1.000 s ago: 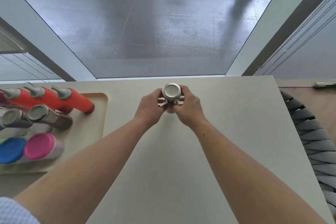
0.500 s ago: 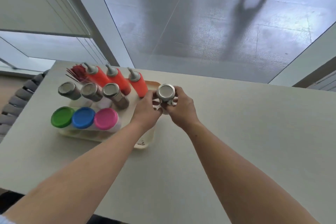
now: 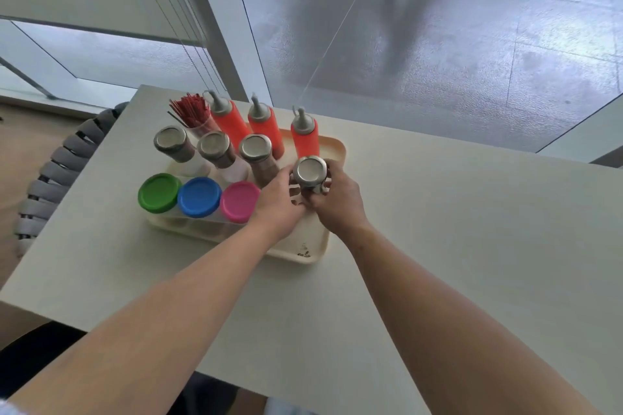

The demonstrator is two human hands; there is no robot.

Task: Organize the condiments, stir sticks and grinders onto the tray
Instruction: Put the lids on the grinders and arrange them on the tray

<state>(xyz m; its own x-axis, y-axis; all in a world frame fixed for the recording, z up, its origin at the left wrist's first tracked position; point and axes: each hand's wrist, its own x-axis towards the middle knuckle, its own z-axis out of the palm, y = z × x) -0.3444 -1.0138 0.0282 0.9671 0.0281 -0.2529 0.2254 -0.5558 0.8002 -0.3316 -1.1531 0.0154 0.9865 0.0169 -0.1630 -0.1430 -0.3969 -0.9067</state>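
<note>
I hold grinder (image 3: 310, 173) over right side of tray (image 3: 332, 146), just beside grinder row (image 3: 213, 146), in front of orange bottle (image 3: 304, 140). Both left hand (image 3: 278, 204) and right hand (image 3: 340, 204) curl fingers round its body. Two-handed, I judge, to seat it upright in free slot. Base contact: cannot tell.

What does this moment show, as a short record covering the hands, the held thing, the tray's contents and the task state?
hands: left hand and right hand both grip one grinder
held grinder: upright over the right part of the tray; cannot tell whether it touches the tray
back row: stir sticks, then orange bottles
middle row: other grinders
front row: green-lid jar, blue-lid jar, pink-lid jar
task state: held grinder not yet released
</note>
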